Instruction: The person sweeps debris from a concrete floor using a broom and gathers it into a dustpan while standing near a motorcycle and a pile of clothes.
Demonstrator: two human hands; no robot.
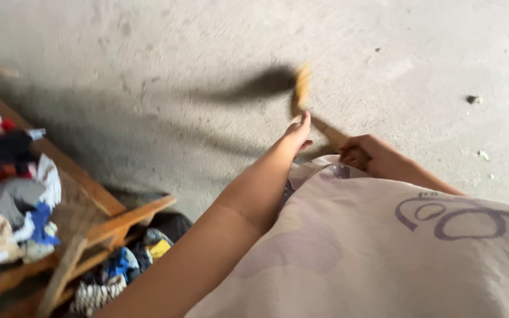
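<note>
1. Gripping the wooden stick (332, 136) near mid-frame, your right hand (367, 154) has its fingers curled shut around the lower end; keep that wrap firm.
2. Your left hand (297, 133) reaches along the shaft with fingers extended; whether they touch the wood cannot be told. Steady the shaft there if it wavers.
3. Note the stick's blurred upper end (301, 87), above centre, over the concrete floor (166, 53); moving it slowly would likely give better control.
4. Keep your arms clear of the light garment (384, 247) at lower right.
5. Stay apart from the wooden frame (126, 217) and cloth scraps (13, 200) at lower left.
</note>
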